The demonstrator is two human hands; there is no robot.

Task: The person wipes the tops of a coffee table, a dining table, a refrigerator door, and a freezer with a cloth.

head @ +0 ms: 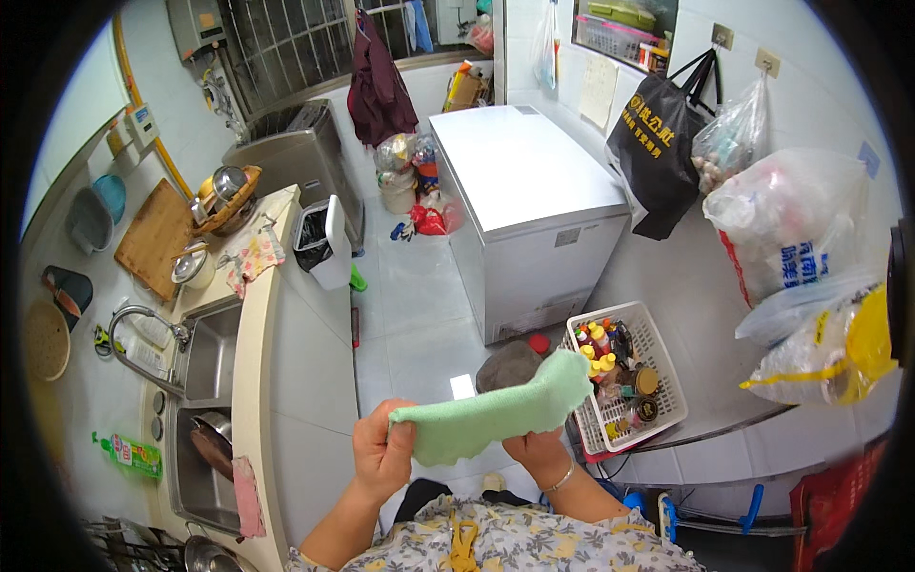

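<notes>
A light green cloth (486, 423) is stretched between my two hands above the floor, in front of my body. My left hand (384, 447) pinches its left end, with the thumb on top. Under the cloth's right part is my right hand (536, 452), a bracelet on its wrist; the cloth hides most of its fingers, and it appears to hold the lower edge. The cloth's far right end flops over beside a white plastic basket (661, 343) of bottles and jars.
To the left runs a counter with a double steel sink (207, 457), a faucet (136, 311) and a green soap bottle (132, 456). A white chest freezer (529, 164) stands ahead, a trash bin (336, 247) left of it. Filled plastic bags (786, 214) sit at right.
</notes>
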